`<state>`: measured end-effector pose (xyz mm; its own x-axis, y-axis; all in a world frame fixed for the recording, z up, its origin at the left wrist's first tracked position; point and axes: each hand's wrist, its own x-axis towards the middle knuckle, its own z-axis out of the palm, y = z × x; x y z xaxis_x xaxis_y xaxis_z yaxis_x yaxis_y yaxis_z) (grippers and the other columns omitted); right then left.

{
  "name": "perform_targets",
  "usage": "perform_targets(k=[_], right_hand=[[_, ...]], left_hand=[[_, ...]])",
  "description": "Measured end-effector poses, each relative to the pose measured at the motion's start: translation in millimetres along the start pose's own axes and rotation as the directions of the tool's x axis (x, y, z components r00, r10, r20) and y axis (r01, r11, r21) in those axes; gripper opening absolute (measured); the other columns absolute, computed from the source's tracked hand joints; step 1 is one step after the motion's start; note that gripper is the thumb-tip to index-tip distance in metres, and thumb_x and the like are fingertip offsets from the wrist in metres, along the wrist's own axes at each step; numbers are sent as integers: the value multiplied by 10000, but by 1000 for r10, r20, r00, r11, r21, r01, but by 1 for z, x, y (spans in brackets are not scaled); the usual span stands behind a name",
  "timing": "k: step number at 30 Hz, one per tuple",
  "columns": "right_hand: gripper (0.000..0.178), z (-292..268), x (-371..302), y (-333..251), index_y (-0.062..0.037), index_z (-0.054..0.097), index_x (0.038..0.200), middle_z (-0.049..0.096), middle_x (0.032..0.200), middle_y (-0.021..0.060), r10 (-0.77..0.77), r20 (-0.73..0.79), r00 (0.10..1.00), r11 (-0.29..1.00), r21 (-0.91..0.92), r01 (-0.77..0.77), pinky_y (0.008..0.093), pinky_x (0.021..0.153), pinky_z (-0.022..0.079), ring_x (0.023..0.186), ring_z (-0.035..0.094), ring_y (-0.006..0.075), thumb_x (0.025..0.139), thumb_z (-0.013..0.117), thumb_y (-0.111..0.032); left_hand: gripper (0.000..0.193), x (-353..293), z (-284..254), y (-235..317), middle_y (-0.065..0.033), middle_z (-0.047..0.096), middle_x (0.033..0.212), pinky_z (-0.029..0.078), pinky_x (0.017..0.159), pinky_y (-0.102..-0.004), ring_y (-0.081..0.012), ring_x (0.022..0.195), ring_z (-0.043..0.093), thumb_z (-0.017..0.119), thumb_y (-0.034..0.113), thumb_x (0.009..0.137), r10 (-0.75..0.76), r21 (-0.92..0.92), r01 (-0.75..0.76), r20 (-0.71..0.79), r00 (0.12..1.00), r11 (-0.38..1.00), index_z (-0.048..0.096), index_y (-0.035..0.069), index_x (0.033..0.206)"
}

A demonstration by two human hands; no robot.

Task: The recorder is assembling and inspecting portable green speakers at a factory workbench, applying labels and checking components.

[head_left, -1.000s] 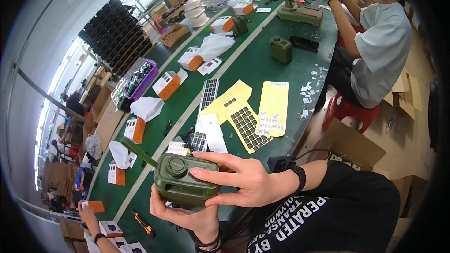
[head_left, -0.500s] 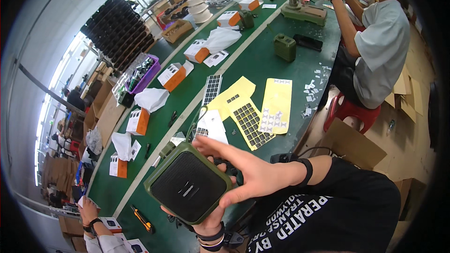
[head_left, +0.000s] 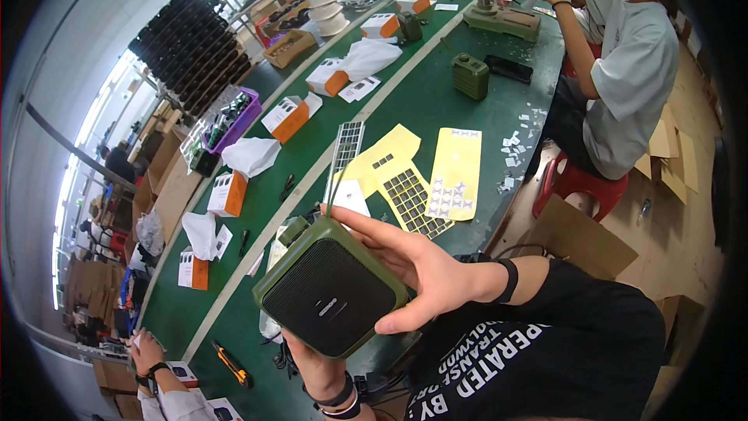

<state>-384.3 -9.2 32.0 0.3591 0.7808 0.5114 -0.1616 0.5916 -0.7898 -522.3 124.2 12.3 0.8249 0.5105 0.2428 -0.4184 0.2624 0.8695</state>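
A green portable speaker point(head_left: 331, 296), shaped like a small canister with a black ribbed grille, is tilted up over the bench with its front toward me. My right hand point(head_left: 425, 269) grips its right side and top corner, thumb along the front edge. From below, my left hand point(head_left: 315, 366) supports the bottom edge, its fingers partly hidden behind the body. A thin cord or antenna point(head_left: 335, 191) rises from the speaker's top. Just beyond lie a yellow sheet of dark square stickers point(head_left: 409, 195) and another yellow sheet with pale labels point(head_left: 456, 171).
A second green speaker point(head_left: 470, 76) stands near a black phone point(head_left: 510, 68). Orange-and-white boxes point(head_left: 227, 193) line the green bench. An orange-black utility knife point(head_left: 232, 364) lies at lower left, near another person's hand point(head_left: 146, 355). A seated co-worker point(head_left: 635, 70) is at right.
The speaker has shifted slightly right and up, and its grille has turned a little. My right hand's fingers have moved behind its top edge; my left hand has moved left.
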Motion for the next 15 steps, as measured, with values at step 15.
perform_targets(k=[15], right_hand=[[1054,10,5,-1,-16,111,1424,312,1356,146,39,-64,997,870,-489,-65,360,1012,305,1231,352,231,664,794,-272]], left_hand=[[611,9,-12,18,-227,429,1219,529,680,-325,-295,1023,543,433,444,896,-283,-226,284,36,958,932,332,8,1313]])
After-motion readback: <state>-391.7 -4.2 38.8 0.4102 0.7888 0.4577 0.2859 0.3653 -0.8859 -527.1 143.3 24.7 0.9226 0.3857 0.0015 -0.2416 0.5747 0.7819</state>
